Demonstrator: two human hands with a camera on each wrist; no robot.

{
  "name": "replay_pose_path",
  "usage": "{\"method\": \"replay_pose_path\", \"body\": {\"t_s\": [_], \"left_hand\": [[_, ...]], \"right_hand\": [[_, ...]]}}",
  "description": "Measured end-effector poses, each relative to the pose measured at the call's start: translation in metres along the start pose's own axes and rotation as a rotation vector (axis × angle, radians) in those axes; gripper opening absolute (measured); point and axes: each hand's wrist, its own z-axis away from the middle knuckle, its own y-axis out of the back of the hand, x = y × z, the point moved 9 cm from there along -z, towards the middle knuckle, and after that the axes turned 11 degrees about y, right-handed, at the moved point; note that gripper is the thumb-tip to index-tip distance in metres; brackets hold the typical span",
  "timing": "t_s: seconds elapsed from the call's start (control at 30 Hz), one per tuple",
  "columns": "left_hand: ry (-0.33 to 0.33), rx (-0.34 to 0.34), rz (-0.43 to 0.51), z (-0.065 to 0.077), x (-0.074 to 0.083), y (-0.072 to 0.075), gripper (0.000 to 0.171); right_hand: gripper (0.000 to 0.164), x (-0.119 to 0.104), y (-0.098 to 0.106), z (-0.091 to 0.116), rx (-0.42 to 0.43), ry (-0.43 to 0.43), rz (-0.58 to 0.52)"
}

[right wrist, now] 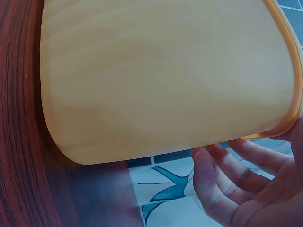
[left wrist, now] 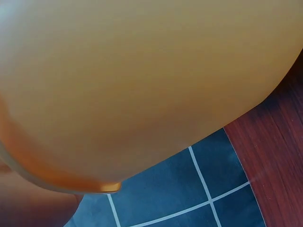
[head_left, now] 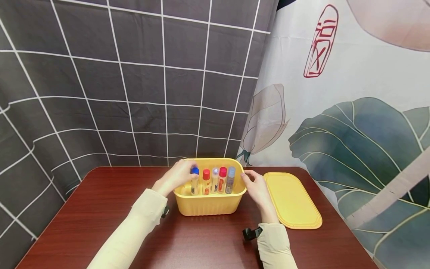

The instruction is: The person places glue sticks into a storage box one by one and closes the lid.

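A yellow plastic box (head_left: pixel 208 205) stands on the table, with several glue sticks upright inside. My left hand (head_left: pixel 178 175) reaches over its left rim and pinches the blue-capped glue stick (head_left: pixel 195 185) near the top. Beside that are a red-capped glue stick (head_left: pixel 206 183), a pale-capped one (head_left: pixel 214 181), another red-capped one (head_left: pixel 221 181) and a grey-blue one (head_left: pixel 230 181). At the box's right rim, my right hand (head_left: pixel 258 188) holds the edge, its fingers (right wrist: pixel 251 175) curved along the outer wall. The box wall (left wrist: pixel 142 85) fills most of the left wrist view, hiding the left fingers.
A yellow lid (head_left: pixel 293 200) lies flat on the dark red wooden table (head_left: pixel 208 243), right of the box. Behind the table hang a dark grid-patterned cloth (head_left: pixel 141 86) and a white cloth with lotus drawings (head_left: pixel 336 130). A black wrist device (head_left: pixel 251 234) sits at the right cuff.
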Motion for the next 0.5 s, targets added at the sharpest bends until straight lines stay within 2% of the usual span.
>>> {"method": "replay_pose_path", "body": {"t_s": [0.5], "left_hand": [[-0.040,0.009,-0.006,0.0000,0.0015,-0.0021,0.017]], "right_hand": [[0.030,-0.0025,0.0004,0.0008,0.006,0.012,0.014]]}}
